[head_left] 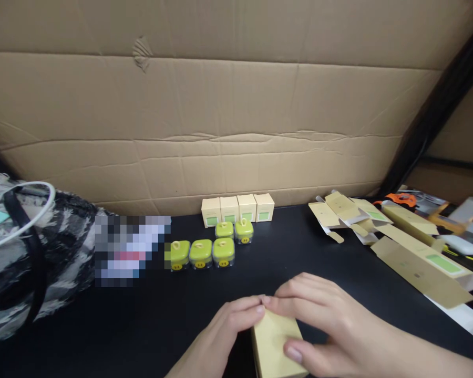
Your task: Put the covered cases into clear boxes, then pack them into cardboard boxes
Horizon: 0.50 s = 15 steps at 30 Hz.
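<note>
A pale yellow cardboard box lies at the front of the black table, between my two hands. My left hand rests along its left side, with the fingertips on its far left corner. My right hand wraps over the right side, its thumb on the top face and its index finger at the same far corner. The fingertips of both hands meet there. Beyond the hands stand several small clear containers with green lids, each with a loop on top. Right behind them is a row of small closed boxes.
Unfolded flat cartons lie at the right, beside an orange tool and a white rounded object. A patterned fabric bundle with a white cable is at the left. Brown cardboard walls off the back.
</note>
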{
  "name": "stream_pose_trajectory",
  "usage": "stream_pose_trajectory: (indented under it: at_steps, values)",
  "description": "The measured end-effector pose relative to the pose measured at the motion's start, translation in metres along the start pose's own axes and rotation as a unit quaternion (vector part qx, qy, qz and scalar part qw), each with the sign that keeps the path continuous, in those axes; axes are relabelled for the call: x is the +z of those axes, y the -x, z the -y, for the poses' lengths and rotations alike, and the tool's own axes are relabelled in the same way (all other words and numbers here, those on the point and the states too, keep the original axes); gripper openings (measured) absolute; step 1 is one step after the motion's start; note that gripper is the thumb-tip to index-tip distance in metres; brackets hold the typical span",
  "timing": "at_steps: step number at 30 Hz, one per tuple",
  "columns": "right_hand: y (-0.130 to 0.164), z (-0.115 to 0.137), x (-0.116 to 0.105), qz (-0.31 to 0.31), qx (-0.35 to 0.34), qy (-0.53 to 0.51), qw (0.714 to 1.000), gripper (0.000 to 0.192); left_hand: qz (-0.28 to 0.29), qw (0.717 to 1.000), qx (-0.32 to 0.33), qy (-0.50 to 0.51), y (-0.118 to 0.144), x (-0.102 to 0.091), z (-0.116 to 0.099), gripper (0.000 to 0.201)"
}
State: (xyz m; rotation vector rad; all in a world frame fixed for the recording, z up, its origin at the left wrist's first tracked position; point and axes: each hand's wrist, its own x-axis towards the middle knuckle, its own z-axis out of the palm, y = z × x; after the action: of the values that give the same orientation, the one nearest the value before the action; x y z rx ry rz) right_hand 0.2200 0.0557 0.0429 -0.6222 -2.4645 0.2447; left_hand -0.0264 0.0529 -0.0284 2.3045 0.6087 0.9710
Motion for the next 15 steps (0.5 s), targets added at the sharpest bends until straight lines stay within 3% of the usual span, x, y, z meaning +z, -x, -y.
stream_pose_trajectory:
  at_steps: [5,7,11,15]
  values:
    - [0.002,0.004,-0.008,0.083,-0.042,0.144,0.985,0.062,-0.001,1.000,-0.013,0.003,0.003,0.001,0.005,0.071]
    - [0.001,0.006,-0.013,0.101,-0.016,0.131,0.986,0.063,-0.007,0.997,-0.077,0.029,0.001,0.002,0.004,0.070]
    - [-0.003,-0.009,-0.026,0.121,0.104,0.142,0.977,0.055,-0.060,0.968,-0.228,0.089,-0.009,0.002,-0.001,0.049]
    - [-0.016,-0.062,-0.043,0.114,0.236,0.199,0.944,0.038,-0.073,0.959,-0.256,0.095,-0.018,0.001,-0.003,0.045]
